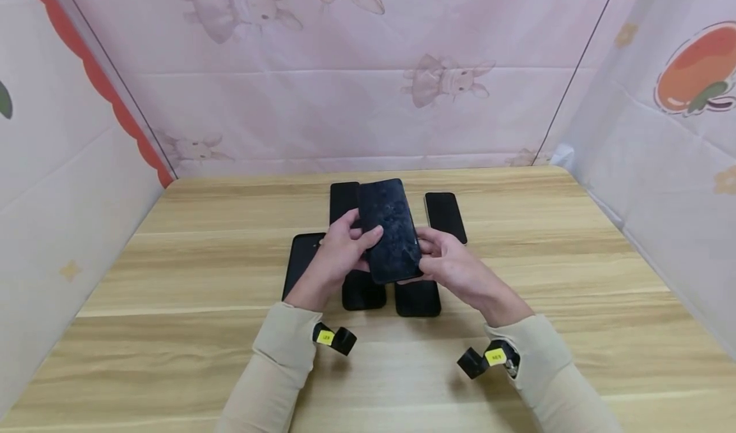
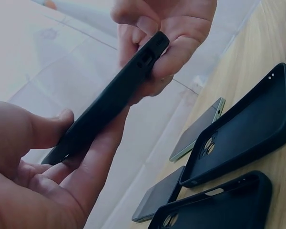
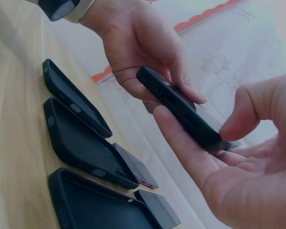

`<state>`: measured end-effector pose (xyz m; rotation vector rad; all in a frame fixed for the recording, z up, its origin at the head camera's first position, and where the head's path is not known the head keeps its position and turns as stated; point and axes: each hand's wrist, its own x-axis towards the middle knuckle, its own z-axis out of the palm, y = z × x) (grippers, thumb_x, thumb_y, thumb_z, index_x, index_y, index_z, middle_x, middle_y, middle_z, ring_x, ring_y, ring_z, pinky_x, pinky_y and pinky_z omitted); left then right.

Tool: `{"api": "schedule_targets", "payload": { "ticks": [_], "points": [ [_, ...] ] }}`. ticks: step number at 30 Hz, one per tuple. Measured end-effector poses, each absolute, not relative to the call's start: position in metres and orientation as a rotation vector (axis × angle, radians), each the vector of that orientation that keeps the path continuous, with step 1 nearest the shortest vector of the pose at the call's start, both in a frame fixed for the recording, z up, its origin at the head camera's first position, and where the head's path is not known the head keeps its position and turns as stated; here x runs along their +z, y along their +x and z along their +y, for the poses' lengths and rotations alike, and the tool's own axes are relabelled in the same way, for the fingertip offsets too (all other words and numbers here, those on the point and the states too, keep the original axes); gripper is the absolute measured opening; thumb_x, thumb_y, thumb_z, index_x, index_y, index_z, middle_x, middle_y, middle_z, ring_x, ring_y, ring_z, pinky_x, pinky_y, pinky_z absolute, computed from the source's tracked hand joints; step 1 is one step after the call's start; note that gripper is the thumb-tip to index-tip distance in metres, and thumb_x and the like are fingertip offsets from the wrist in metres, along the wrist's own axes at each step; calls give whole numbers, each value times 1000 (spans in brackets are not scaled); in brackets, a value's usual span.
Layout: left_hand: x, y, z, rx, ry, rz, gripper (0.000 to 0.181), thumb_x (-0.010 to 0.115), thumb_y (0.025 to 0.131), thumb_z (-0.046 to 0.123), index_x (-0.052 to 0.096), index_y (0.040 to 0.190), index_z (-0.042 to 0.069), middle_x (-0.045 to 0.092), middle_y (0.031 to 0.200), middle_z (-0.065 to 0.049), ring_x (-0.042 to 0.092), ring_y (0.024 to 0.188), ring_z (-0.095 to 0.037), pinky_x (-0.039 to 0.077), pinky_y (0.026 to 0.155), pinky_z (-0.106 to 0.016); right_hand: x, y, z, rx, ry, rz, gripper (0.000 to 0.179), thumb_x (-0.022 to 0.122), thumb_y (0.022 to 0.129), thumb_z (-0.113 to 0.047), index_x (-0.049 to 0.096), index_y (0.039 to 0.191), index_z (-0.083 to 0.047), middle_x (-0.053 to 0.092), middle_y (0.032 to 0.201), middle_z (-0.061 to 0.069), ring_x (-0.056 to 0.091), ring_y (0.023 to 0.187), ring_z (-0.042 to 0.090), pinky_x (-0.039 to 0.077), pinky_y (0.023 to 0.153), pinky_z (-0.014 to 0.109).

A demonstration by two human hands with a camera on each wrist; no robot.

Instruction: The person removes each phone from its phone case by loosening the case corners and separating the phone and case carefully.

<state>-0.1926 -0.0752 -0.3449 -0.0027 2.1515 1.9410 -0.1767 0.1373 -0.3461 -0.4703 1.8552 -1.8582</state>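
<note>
A black smartphone (image 1: 391, 235) in a black case is held up at a tilt between both hands, its screen smudged. My left hand (image 1: 342, 244) grips the phone's left side, thumb over the screen edge and fingers beneath. At the lower right corner my right hand (image 1: 454, 264) holds it between thumb and fingers. In the right wrist view a small shiny, see-through edge (image 3: 226, 145) sticks out by the right thumb. Below the phone lie three black phone cases: a left one (image 1: 299, 260), a middle one (image 1: 363, 294) and a right one (image 1: 418, 300), the last two partly hidden.
Two more phones lie face up farther back on the wooden table (image 1: 201, 248): one phone (image 1: 344, 197) behind my left hand, another phone (image 1: 445, 216) beyond my right. A printed curtain (image 1: 345, 120) hangs behind the table, with more sheeting at both sides.
</note>
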Motion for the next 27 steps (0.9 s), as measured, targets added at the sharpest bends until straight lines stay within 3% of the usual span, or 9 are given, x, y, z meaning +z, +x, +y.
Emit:
{"api": "schedule_targets", "payload": {
  "ticks": [4,12,16,22,27],
  "points": [
    [-345,-193,-77,1946,-42,2137,77,64,98,30,18,158,14,51,143,-17,70,96,-24,61,78,-38,-344,-175,135,-1872,-489,1840,67,36,85,11,27,150,1,44,149,24,58,125,33,54,96,46],
    [-345,-193,-80,1968,-65,2090,80,65,97,28,16,159,14,35,153,-20,61,111,-29,61,75,-36,-343,-176,135,-1870,-525,1816,68,34,85,14,26,151,0,42,151,23,56,126,35,54,95,48],
    [-346,-194,-80,1989,-54,2064,77,64,98,25,19,158,14,45,146,-21,65,103,-25,61,74,-36,-342,-175,135,-1870,-533,1819,68,34,85,14,26,151,0,43,149,23,59,123,33,55,94,47],
    [-346,-195,-81,2101,10,1900,68,59,100,18,21,157,11,66,114,-17,71,79,-16,61,67,-33,-341,-174,135,-1884,-543,1798,65,38,90,11,25,153,-2,46,148,21,61,121,29,56,94,44],
    [-343,-195,-86,2089,42,1890,71,59,101,20,17,158,13,64,122,-17,71,84,-15,61,70,-33,-338,-172,139,-1875,-622,1747,64,40,96,5,20,155,-6,41,153,17,60,125,28,52,99,45]
  ]
}}
